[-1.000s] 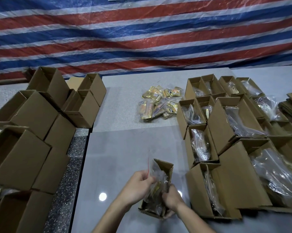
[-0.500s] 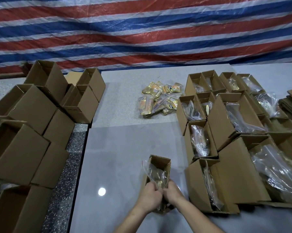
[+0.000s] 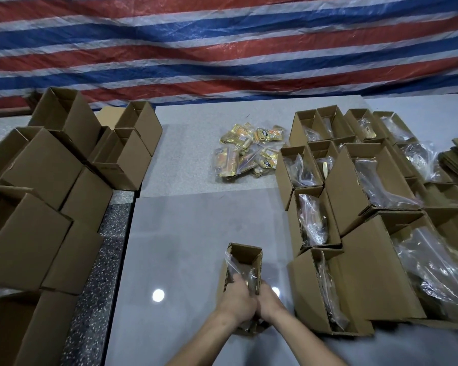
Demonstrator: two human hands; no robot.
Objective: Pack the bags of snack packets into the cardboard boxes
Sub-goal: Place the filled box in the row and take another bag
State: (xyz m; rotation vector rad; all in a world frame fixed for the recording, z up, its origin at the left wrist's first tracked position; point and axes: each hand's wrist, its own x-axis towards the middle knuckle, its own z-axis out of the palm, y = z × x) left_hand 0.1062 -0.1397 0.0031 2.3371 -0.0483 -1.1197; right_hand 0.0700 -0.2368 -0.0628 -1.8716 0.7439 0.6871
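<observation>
A red, white and blue striped tarp (image 3: 222,48) hangs behind the grey tabletop (image 3: 191,233) where I work. My left hand (image 3: 237,302) and right hand (image 3: 268,303) sit side by side at the near end of a small open cardboard box (image 3: 245,262), my fingers curled down into its mouth onto the clear plastic bag (image 3: 234,268) of snack packets inside; how firmly each hand grips I cannot tell, since the fingertips are hidden in the box. The bag's top edge sticks up over the box's left wall. To my right stands a cluster of filled boxes (image 3: 354,207), each holding a clear bag, some bags spilling over the rims. To my left is a heap of empty boxes (image 3: 45,180), tipped at various angles and stacked on one another. Farther back on the table, between the two groups, lies a loose pile of bagged yellow snack packets (image 3: 249,151). At the far right edge is a stack of flattened cardboard (image 3: 457,157).
</observation>
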